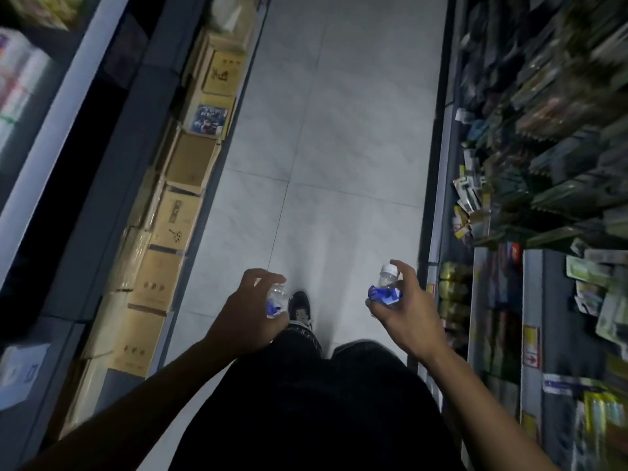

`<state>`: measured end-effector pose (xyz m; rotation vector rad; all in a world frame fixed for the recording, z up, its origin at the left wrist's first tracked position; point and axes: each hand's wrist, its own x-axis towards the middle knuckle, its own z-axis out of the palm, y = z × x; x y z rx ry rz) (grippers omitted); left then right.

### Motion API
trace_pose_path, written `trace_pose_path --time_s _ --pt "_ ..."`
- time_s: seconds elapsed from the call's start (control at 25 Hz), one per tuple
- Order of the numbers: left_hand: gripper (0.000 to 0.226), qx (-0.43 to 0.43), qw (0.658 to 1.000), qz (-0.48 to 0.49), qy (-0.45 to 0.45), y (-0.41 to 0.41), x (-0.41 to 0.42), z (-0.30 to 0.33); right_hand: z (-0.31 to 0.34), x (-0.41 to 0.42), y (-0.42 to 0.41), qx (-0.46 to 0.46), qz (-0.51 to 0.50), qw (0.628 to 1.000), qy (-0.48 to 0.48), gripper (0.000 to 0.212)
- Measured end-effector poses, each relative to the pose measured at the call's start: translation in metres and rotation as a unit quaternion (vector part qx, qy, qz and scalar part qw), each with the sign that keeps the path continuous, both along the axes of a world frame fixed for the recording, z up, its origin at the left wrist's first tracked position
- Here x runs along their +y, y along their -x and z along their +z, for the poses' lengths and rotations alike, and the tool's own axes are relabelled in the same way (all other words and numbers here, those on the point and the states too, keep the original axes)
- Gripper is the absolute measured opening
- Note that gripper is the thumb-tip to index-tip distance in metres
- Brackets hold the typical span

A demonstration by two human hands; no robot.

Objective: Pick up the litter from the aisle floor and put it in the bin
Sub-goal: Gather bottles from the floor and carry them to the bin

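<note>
While both hands carry litter above the aisle floor [326, 137], each bottle should handle as light, thin plastic that dents under pressure; hold at the labelled waist, not the cap. Left hand [244, 317] curls its fingers round the crumpled bottle [276, 300], held just above a shoe [300, 309]. Right hand [406, 312] grips the capped bottle [385, 287] by its blue label, index finger arched over the cap. Both forearms extend forward, wrists level. No bin is visible; motion blur may hide shelf detail.
</note>
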<state>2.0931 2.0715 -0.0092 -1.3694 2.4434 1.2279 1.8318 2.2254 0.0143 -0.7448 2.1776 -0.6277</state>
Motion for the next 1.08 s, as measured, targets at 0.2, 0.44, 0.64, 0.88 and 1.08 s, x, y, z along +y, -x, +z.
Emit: trace_pose_path --time_s 0.2,0.44,0.64,0.88,1.08 --pt "0.059 0.021 0.996 -0.084 0.014 0.111 -0.098 0.012 0.001 -0.031 0.059 -0.002 -0.052 0.998 -0.022 0.069" --pt "0.060 0.011 0.989 -0.145 0.031 0.252 -0.187 0.005 -0.019 -0.079 0.165 -0.021 -0.110 0.993 -0.022 0.072" --pt "0.062 0.003 0.992 -0.128 0.022 0.334 -0.240 0.000 -0.023 -0.153 0.276 -0.022 -0.101 0.994 -0.020 0.072" --pt "0.069 -0.017 0.996 -0.084 0.009 0.385 -0.301 -0.001 -0.017 -0.283 0.394 -0.014 -0.019 1.000 -0.001 0.071" --pt "0.063 0.000 1.000 -0.012 -0.010 0.438 -0.389 -0.008 -0.016 -0.411 0.472 -0.008 0.019 1.000 0.017 0.068"
